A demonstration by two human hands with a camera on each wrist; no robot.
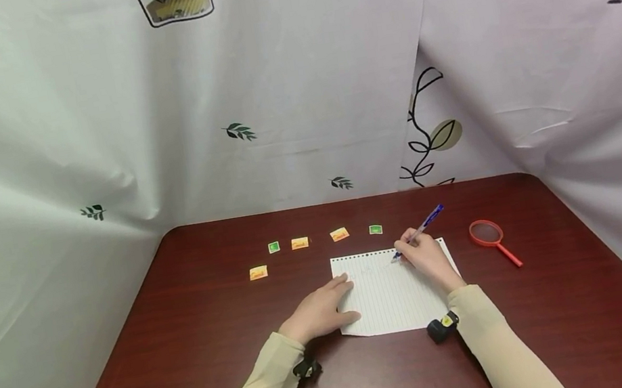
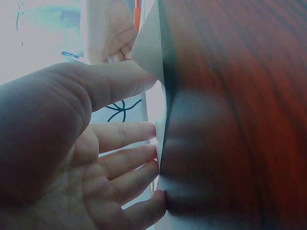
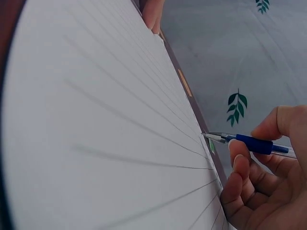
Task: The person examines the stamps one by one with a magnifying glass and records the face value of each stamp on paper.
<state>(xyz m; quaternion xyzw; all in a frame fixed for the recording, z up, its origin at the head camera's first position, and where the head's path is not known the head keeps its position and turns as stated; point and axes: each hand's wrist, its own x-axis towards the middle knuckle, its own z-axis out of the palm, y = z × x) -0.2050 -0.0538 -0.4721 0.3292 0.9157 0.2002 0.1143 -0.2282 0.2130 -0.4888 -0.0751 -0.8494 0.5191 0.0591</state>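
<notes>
A lined sheet of paper (image 1: 387,298) with a row of holes along its far edge lies on the dark red table. My right hand (image 1: 425,258) pinches a blue pen (image 1: 431,216), its tip at the paper's upper part. In the right wrist view the pen (image 3: 254,143) has a blue grip, and the thumb and fingers curl round it. At the paper's left edge, my left hand (image 1: 321,309) rests with fingers spread. The left wrist view shows its fingertips (image 2: 151,153) along the paper's edge, near a lifted corner (image 2: 149,45).
Beyond the paper lie several small cards, among them a green card (image 1: 375,230) and an orange card (image 1: 339,234). Another orange card (image 1: 258,272) is nearer, on the left. A red magnifying glass (image 1: 486,232) lies right of the paper. A patterned white curtain (image 1: 293,87) surrounds the table (image 1: 163,383).
</notes>
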